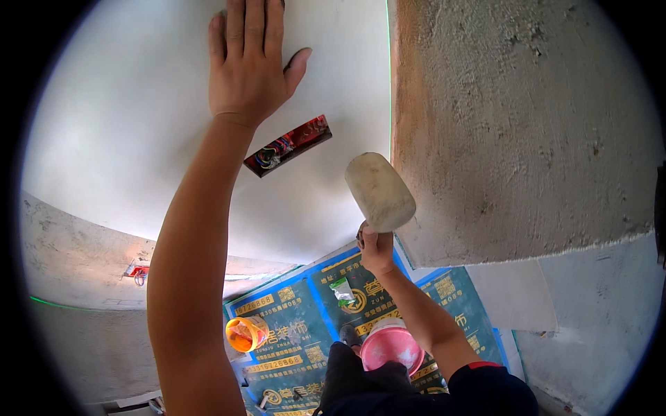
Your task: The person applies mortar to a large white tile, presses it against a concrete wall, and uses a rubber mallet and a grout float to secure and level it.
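Mallet [380,193]: in front of the big pale panel [132,125], near its right edge, pale rounded head up, handle mostly hidden below it. Right hand [377,253] is wrapped round the handle just under the head, fingers curled, thumb alongside. Left hand [248,76] lies flat on the panel, higher up, fingers straight and slightly apart, thumb out wide. Whether mallet and panel touch: cannot tell from this angle.

Doing it well, as a judgement: light taps, mallet face square to the surface, loose wrist; left palm flat to feel for movement, clear of the strike spot. Keep blows off the slot [270,154] with the wires in it (its edges would probably chip first). Check the panel's right edge against the green line [389,83] between taps.

Counts:
- mallet 1, hands 2, panel 1, slot 1; wires too tangled to count
- green lines 2: that one, plus a short line [55,302] at far left
- rough grey wall [520,139] 1, right of the panel
- red wiring box [137,271] 1, lower left
- buckets 2, on the floor sheeting [284,347]: pink bucket [393,349], yellow bucket [246,334]
- green-and-white packet [342,292] 1
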`<state>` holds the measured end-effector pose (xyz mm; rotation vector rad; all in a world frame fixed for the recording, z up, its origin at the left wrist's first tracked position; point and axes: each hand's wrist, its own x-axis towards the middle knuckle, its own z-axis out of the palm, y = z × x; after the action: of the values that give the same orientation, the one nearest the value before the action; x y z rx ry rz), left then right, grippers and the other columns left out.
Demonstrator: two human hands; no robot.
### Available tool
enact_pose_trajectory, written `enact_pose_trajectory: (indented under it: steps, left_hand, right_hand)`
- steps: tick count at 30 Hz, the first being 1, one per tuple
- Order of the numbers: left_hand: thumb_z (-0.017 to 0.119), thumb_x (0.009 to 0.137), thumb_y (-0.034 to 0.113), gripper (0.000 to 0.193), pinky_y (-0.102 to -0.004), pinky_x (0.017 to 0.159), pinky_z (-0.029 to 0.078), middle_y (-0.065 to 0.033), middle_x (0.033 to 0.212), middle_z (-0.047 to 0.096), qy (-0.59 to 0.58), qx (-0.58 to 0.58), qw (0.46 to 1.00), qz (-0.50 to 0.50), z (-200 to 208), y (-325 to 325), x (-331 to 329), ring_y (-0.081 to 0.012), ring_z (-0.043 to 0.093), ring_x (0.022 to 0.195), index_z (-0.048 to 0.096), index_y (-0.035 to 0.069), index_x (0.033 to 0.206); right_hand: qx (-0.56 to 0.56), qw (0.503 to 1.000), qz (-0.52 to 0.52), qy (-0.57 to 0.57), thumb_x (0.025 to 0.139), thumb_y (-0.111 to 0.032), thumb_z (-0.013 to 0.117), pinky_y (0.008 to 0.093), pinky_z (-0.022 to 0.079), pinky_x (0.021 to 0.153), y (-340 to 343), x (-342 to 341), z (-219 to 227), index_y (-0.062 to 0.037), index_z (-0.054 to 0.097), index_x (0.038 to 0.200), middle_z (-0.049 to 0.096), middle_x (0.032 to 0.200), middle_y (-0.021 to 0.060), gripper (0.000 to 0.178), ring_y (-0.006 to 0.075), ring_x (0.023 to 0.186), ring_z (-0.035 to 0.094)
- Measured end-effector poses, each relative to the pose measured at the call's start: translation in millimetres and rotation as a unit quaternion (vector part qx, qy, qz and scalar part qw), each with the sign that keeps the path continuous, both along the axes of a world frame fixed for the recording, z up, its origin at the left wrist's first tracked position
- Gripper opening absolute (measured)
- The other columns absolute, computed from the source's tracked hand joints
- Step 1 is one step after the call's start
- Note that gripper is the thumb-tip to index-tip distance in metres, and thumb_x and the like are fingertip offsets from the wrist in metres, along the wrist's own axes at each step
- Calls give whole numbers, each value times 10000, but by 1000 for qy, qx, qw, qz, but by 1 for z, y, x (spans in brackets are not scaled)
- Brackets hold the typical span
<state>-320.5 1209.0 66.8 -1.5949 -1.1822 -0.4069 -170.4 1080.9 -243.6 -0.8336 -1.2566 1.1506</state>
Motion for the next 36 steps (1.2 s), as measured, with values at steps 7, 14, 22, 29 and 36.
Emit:
enact_pose_trajectory:
  steps: [7,14,22,29,36]
  left_hand:
    - [595,857,320,694,-439,1100,254,-191,1434,323,-128,-149,915,-351,18,9,3,-315,293,1336,323,-22,1396]
    - [585,901,249,581,-375,1078,339,-133,1383,442,-216,-278,749,-562,32,26,12,-230,408,1291,366,23,1390]
    - [576,854,458,729,-493,1097,236,-167,1512,249,-16,23,999,-19,-9,6,-12,-334,236,1396,349,40,1407]
    - [527,881,344,680,-513,1098,225,-207,1507,240,-15,4,999,-32,-13,0,-5,-378,232,1392,296,3,1422]
    - [515,878,369,731,-487,1140,152,-218,1531,161,-12,-67,998,8,-9,3,-10,-363,152,1423,258,-23,1438]
  right_hand:
    - [-5,980,-74,183,949,-544,410,235,319,414,49,-26,20,-65,390,682,390,575,-11,548,85,462,369]
    - [-10,989,-62,134,945,-582,378,271,332,433,112,-34,63,-50,418,588,395,487,-8,641,95,458,413]
    - [93,984,-43,144,887,-640,449,215,295,397,126,-33,82,-78,454,685,419,555,-22,598,58,431,390]
    - [116,986,-64,98,964,-514,412,233,318,458,137,-22,122,-60,439,652,406,547,-32,551,66,499,399]
    - [144,983,-106,-36,960,-403,486,375,448,597,127,3,172,18,587,847,533,634,206,448,341,558,489]
